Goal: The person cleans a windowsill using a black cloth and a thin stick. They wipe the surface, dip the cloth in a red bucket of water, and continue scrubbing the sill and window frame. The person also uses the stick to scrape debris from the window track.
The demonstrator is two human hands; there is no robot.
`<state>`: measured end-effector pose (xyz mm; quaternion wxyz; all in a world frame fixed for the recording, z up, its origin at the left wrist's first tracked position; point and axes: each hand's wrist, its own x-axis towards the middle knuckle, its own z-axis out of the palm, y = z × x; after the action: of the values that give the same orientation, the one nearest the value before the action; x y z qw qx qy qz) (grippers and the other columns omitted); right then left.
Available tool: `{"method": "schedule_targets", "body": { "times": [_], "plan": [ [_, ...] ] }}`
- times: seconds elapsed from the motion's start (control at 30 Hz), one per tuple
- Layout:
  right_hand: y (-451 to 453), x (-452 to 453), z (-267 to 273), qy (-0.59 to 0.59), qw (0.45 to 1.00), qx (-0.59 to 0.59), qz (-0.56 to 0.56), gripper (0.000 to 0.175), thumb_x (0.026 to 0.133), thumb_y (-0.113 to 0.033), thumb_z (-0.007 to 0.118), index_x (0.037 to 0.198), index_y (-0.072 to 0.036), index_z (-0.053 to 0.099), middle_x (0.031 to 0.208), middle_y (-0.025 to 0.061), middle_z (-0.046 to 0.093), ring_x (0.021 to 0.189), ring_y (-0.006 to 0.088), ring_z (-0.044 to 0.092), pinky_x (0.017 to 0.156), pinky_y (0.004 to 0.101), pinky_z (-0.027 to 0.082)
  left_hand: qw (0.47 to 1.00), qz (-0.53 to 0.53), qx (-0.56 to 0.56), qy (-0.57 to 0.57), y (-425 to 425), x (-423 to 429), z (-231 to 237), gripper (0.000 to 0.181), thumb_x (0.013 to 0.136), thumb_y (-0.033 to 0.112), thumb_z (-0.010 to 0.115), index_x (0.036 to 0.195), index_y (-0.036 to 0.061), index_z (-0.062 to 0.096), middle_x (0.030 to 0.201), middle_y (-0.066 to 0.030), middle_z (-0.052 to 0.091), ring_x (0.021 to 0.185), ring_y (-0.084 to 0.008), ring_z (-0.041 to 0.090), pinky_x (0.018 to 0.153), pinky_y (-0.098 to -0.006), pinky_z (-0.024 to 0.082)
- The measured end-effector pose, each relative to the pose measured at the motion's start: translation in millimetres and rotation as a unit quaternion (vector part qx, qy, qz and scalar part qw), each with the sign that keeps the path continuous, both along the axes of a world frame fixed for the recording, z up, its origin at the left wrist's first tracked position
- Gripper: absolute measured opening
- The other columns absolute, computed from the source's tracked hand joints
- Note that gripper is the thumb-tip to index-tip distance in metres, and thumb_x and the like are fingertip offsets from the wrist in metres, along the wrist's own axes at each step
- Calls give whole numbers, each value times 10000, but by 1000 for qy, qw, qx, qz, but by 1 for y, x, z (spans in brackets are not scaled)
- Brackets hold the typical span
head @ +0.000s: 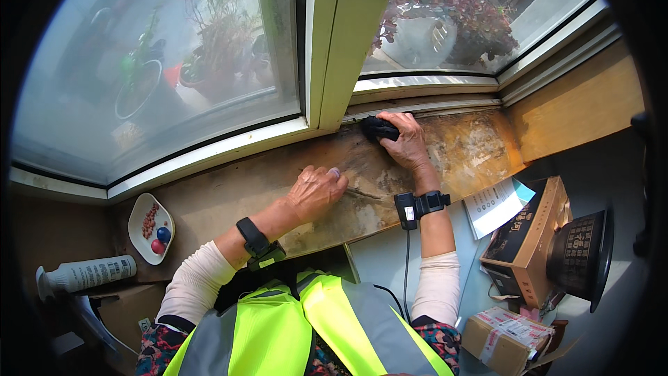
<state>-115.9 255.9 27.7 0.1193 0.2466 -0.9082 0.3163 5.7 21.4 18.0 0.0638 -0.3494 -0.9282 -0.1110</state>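
Note:
My right hand (pixel 407 138) grips a bunched black cloth (pixel 380 128) against the back of the wooden windowsill (pixel 292 219), beside the foot of the window post. The sill around it is stained dark, with worn, pale patches. My left hand (pixel 317 193) rests low over the middle of the sill with its fingers curled. A small pale purple spot shows at its fingers, too small to name. From beside that hand runs a thin dark line (pixel 365 193), either a crack or a stick. What lies under the left palm is hidden.
At the left end of the sill sit a white dish (pixel 151 227) with nuts and two balls, and a white bottle (pixel 88 274) lying on its side. To the right are a printed leaflet (pixel 490 209), a box (pixel 527 245), a black bowl (pixel 579 253) and a taped carton (pixel 503 339).

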Motion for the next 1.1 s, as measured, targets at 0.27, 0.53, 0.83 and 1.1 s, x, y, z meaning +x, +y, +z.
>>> {"method": "schedule_targets", "body": {
  "times": [0.27, 0.53, 0.83, 1.1],
  "plan": [
    [2, 15, 14, -139, 972, -71, 175, 463, 635, -20, 702, 1098, -33, 696, 1070, 106, 694, 975, 274, 629, 899, 352, 502, 992, 78, 89, -43, -57, 101, 28, 178, 756, 97, 699, 896, 66, 594, 709, -85, 574, 618, -269, 577, 582, -397, 425],
    [-19, 23, -10, 1, 986, -55, 157, 511, 603, -17, 702, 1110, -83, 687, 1117, 106, 674, 1057, 314, 590, 927, 401, 497, 951, 271, 141, -52, -83, 190, 35, 120, 784, 99, 711, 828, 68, 604, 655, -93, 551, 572, -291, 570, 535, -399, 448],
    [-86, 148, 1, -77, 935, -78, 337, 560, 535, 6, 714, 1089, -74, 686, 1131, 122, 689, 1050, 327, 601, 946, 404, 479, 880, 405, 236, -74, -107, 288, 43, 129, 792, 117, 722, 810, 43, 619, 652, -98, 601, 585, -273, 607, 542, -371, 475],
    [-195, 284, 7, -276, 797, -94, 529, 502, 590, 2, 712, 1091, -14, 684, 1089, 138, 686, 1024, 304, 624, 935, 374, 484, 759, 516, 392, -66, -141, 434, 48, 140, 841, 144, 703, 828, 12, 656, 686, -87, 645, 618, -207, 628, 584, -328, 505]
  ]
}}
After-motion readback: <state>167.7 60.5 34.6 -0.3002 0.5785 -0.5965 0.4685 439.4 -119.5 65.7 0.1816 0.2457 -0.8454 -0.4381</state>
